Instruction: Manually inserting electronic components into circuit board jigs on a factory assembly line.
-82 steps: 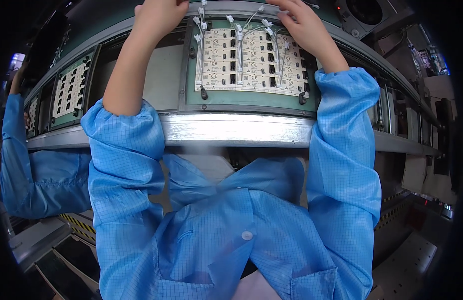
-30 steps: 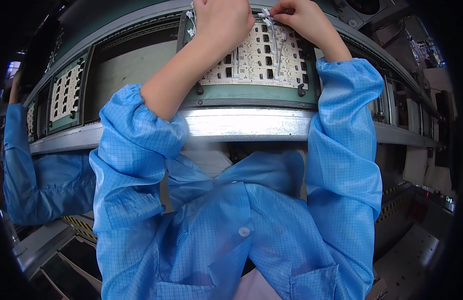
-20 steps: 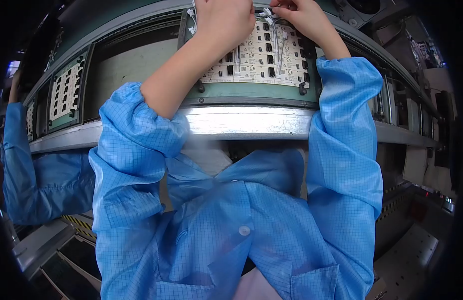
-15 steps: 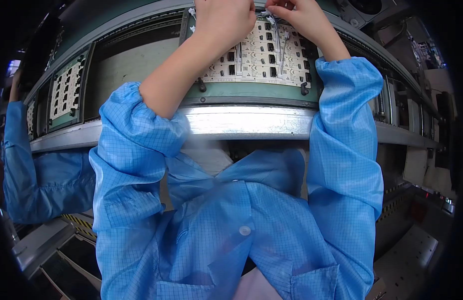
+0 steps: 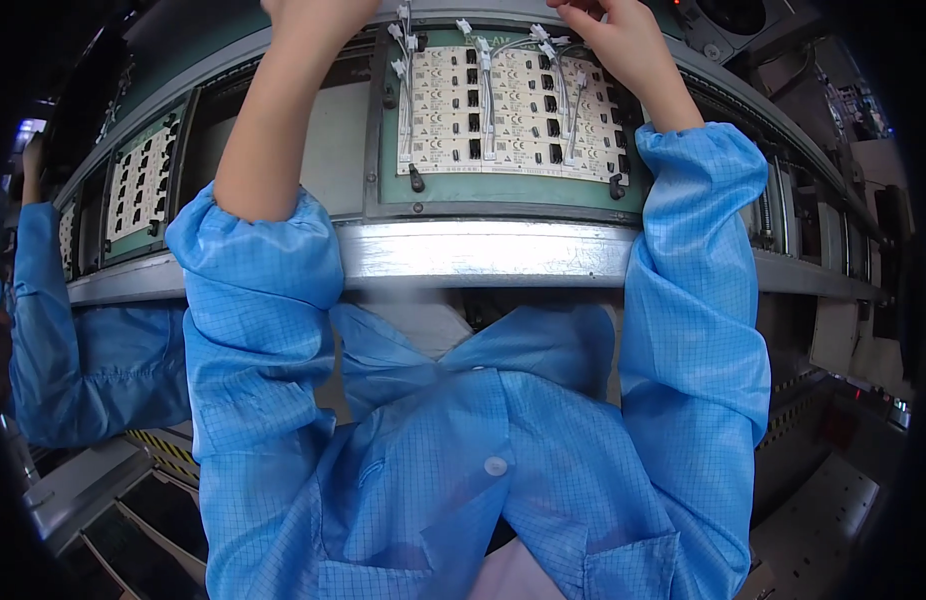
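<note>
A panel of white circuit boards (image 5: 443, 127) with rows of black parts sits on a green carrier plate (image 5: 513, 190) in front of me. Thin grey wire leads (image 5: 487, 105) with white plugs lie across it, several plugs reaching past its far edge. My left hand (image 5: 323, 18) is at the top edge, left of the panel, its fingers cut off by the picture. Over the panel's far right corner is my right hand (image 5: 615, 32), thumb and fingers curled together near a white plug (image 5: 540, 33). Whatever it may hold is hidden.
A silver metal rail (image 5: 483, 252) runs between my body and the carrier. Another board panel (image 5: 140, 185) sits on a carrier to the left along the line. A co-worker's blue sleeve (image 5: 38, 300) reaches in at the far left. A dark round device (image 5: 735, 12) stands at upper right.
My left hand has moved left and away from the panel, uncovering its left side and the wires there. My right hand has shifted slightly right, away from the plugs.
</note>
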Demonstrator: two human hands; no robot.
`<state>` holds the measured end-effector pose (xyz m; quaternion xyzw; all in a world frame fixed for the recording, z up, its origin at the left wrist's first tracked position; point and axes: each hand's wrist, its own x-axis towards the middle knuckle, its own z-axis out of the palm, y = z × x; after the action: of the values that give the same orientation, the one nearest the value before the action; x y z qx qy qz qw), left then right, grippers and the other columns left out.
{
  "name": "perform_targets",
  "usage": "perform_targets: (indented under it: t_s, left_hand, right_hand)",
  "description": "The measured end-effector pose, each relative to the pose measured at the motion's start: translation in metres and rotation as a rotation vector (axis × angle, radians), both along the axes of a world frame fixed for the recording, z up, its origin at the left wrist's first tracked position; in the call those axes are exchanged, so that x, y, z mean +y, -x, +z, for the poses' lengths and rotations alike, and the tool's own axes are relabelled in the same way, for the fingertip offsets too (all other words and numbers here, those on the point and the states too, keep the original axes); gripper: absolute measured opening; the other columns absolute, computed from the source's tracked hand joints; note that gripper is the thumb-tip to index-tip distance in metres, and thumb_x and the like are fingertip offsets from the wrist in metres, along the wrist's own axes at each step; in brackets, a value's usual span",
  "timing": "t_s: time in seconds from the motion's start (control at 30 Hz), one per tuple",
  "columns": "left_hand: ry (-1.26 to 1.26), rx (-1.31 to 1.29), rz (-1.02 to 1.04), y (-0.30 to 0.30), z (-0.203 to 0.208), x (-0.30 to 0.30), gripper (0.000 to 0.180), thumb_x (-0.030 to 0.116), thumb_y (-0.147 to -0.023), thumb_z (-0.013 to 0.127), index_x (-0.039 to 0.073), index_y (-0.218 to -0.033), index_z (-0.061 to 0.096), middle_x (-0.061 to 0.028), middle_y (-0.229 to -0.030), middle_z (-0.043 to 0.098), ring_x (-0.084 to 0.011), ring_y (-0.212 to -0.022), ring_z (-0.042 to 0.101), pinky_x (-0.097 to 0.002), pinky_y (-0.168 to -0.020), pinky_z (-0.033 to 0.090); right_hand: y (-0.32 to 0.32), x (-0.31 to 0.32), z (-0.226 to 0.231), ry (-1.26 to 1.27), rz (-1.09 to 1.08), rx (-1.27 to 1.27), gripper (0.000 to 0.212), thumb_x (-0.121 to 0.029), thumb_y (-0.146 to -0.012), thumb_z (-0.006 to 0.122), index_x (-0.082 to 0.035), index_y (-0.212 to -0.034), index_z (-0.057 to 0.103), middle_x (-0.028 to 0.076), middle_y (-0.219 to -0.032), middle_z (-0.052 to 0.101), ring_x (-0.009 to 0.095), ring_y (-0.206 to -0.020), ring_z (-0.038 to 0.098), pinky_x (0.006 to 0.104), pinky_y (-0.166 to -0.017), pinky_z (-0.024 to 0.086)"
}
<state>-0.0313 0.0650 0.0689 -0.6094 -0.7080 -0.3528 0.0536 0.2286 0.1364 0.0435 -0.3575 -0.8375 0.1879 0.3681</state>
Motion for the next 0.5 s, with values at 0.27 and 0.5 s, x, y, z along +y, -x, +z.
perform_targets:
  t_s: [0.27,0.5]
  left_hand:
    - [0.013,-0.023,-0.24,-0.004,-0.016,-0.018,0.027,0.032,-0.086,0.066,0.012,-0.101,0.077,-0.0154,-0.098,0.073,-0.0361,-0.101,0.067,-0.051,-0.091,0.047]
    - [0.105,-0.095,-0.26,-0.024,-0.008,0.005,0.021,0.013,-0.084,0.066,0.006,-0.102,0.075,-0.0176,-0.093,0.073,-0.0326,-0.093,0.07,-0.0394,-0.082,0.054]
  right_hand:
    - [0.01,-0.011,0.015,-0.114,0.007,-0.048,0.012,-0.006,-0.086,0.061,0.001,-0.093,0.068,0.013,-0.084,0.064,0.025,-0.077,0.062,0.0352,-0.07,0.05]
    - [0.026,-0.028,0.037,-0.331,0.072,-0.176,0.014,-0.011,-0.084,0.061,-0.004,-0.091,0.071,0.016,-0.09,0.066,0.035,-0.093,0.062,0.044,-0.081,0.05]
